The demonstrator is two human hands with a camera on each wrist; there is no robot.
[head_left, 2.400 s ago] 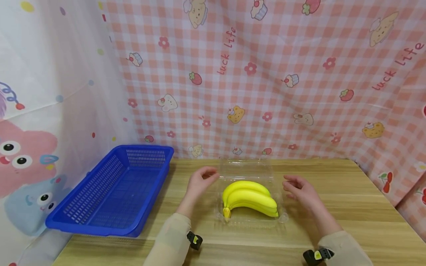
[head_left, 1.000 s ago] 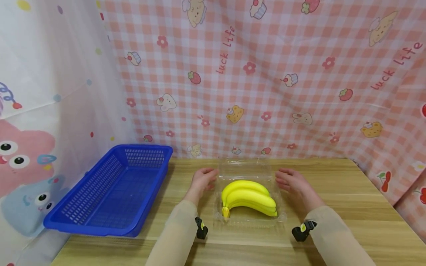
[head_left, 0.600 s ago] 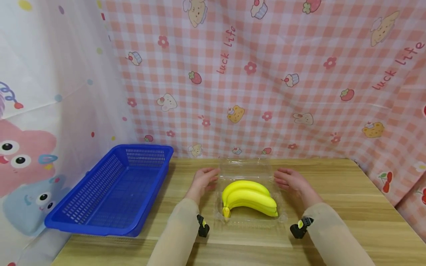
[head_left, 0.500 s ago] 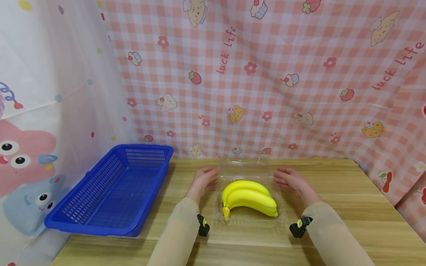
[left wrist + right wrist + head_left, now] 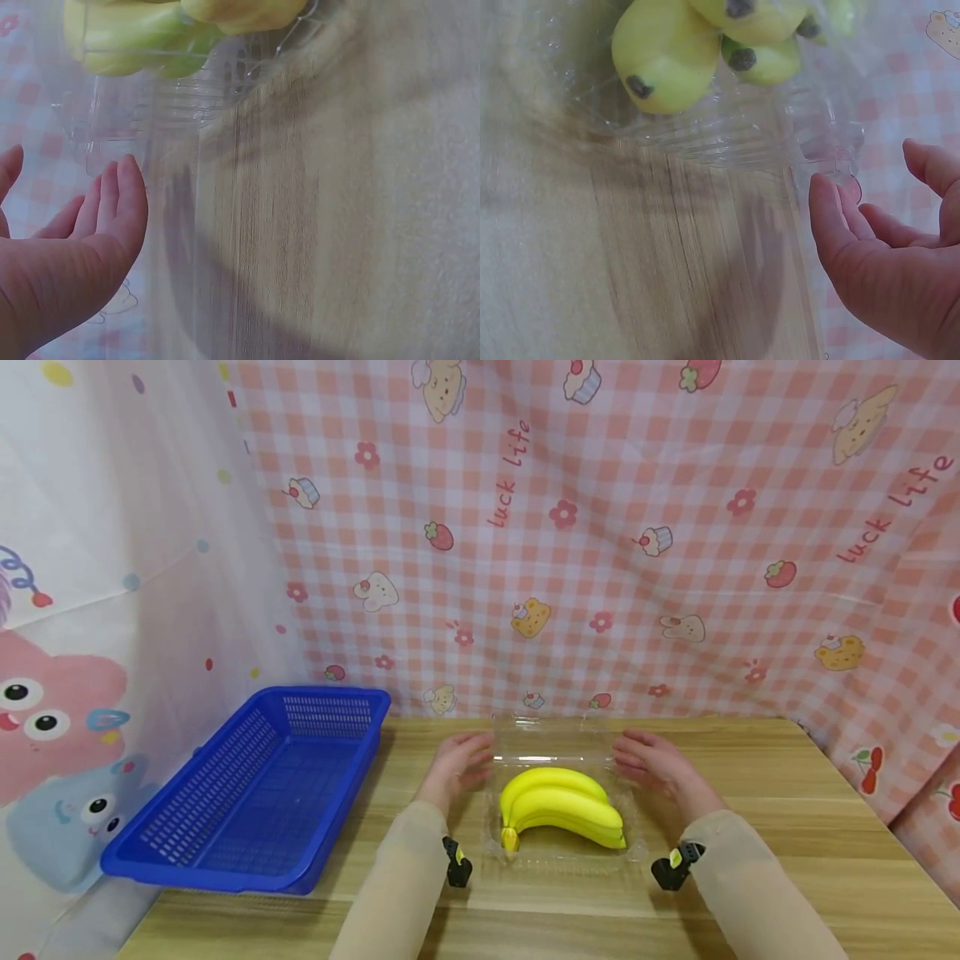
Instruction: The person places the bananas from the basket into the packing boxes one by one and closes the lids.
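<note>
A bunch of yellow bananas (image 5: 562, 808) lies in a clear plastic clamshell box (image 5: 558, 858), its clear lid (image 5: 553, 745) tipped back at the far side. My left hand (image 5: 453, 767) is at the box's left side near the hinge, with fingers fairly straight. On the opposite side, my right hand (image 5: 660, 765) mirrors it, palm inward. In the left wrist view, the left fingertips (image 5: 129, 169) come close to the box's far corner. In the right wrist view, the right fingertips (image 5: 822, 187) are at a clear tab; whether they touch it I cannot tell. Neither hand grips anything.
A blue plastic basket (image 5: 262, 814) with slotted sides stands to the left on the wooden table (image 5: 772, 827). Behind the table hangs a pink checked cloth (image 5: 480, 568), and a white patterned cloth (image 5: 180, 568) hangs on the left.
Both hands have moved inward to the box's sides, the right one farther. In the last half second they have shifted slightly up toward the lid. Box, bananas and basket stay put.
</note>
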